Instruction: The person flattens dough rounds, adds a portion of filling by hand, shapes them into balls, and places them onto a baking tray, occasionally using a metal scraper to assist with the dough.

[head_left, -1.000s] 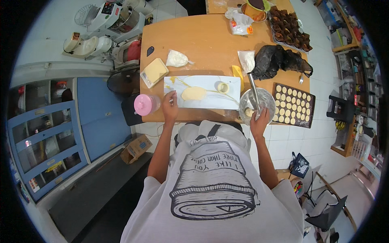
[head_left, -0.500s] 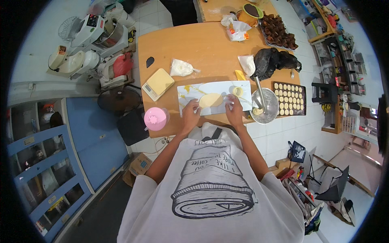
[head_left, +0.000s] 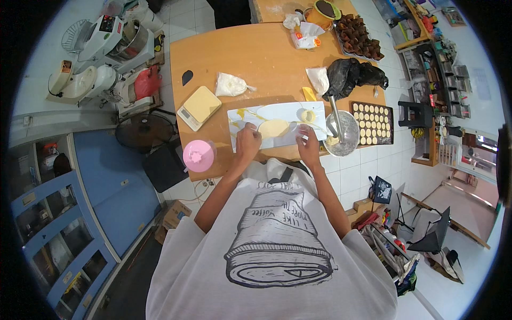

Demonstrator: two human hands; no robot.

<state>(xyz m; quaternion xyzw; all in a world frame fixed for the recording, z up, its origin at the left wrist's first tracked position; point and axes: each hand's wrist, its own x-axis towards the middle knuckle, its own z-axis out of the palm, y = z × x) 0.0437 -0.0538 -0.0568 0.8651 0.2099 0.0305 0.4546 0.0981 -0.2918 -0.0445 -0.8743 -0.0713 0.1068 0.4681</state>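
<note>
A flat oval of pale dough lies on a white sheet at the table's near edge. My left hand is just left of the dough, its fingers drawn together; whatever they pinch is too small to see. On the dough's other side, my right hand has its fingers curled around something clear that I cannot make out. A pale round ring-like piece rests on the sheet beyond my right hand. Yellow smears mark the sheet's left part.
A metal bowl with a rolling-pin-like rod stands at right, beside a dark tray of dough rounds. To the left are a kitchen scale and a pink-lidded container. A bag of white powder and black plastic bags lie farther back.
My hands have moved slightly apart, the left one away from the dough's left edge and the right one farther right. The whole view has shifted a little; the dough stays on the sheet.
</note>
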